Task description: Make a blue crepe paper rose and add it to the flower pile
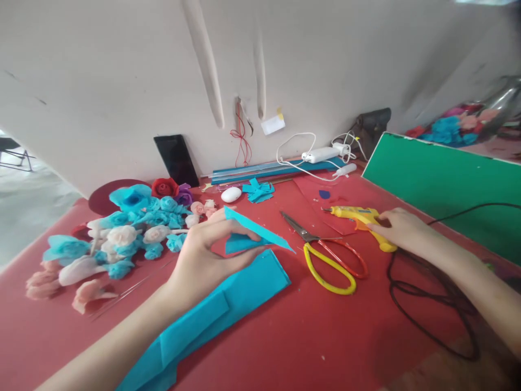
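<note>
My left hand [211, 244] pinches a folded piece of blue crepe paper [248, 233] between thumb and fingers. Beneath it, larger folded sheets of blue paper [244, 290] lie on the red table. My right hand [393, 225] grips the handle of a yellow glue gun [352, 213], which lies on its side with its nozzle pointing left; some fingers are hidden. Between my hands rest open scissors [325, 252] with one yellow and one red handle. The glue gun's dark cord [431, 298] loops on the table under my right forearm.
Blue, white and pink paper flowers [134, 233] pile up at left. Along the wall are a black phone [177, 160], a white egg-shaped object [231, 194], blue paper scraps [258, 190] and a white power strip [321, 155]. A green board [443, 190] stands at right.
</note>
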Demonstrator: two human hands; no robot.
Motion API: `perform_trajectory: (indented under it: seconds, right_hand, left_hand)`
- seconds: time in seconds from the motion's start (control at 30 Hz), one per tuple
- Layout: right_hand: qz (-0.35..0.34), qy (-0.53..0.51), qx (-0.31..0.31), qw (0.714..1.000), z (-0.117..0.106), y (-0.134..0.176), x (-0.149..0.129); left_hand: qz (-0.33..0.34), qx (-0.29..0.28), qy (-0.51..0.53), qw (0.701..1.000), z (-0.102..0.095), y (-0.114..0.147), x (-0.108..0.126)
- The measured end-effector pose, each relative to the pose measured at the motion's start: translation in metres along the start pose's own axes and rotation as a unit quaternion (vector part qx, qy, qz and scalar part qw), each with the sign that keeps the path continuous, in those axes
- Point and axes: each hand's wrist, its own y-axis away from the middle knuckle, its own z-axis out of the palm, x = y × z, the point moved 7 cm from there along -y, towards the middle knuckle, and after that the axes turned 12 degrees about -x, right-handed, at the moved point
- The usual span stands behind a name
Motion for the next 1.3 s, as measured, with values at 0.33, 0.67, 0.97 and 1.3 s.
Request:
perform_trajectory:
  seconds: [0.33,0.67,0.97,1.3]
  right_hand:
    - [-0.259,-0.274,-0.075,0.923,-0.018,0.065,-0.149]
    - [-0.236,-0.442,-0.298,0.812,0.007,0.054,-0.180]
    - [-0.164,-0.542,-0.366,0.738,0.021,0.058,-0.179]
    - [-0.185,-0.515,-0.398,0.736,0.025,0.063,-0.184]
  left_hand:
    - [-0.122,-0.066,0.067,0.988,0.024,0.001,-0.009]
    - [0.031,-0.092,-0.019,0.995,0.021,0.003,0.024]
    - [0.061,-0.089,-0.037,0.993,0.020,0.005,0.030]
    - [0.064,-0.101,-0.027,0.992,0.020,0.006,0.032]
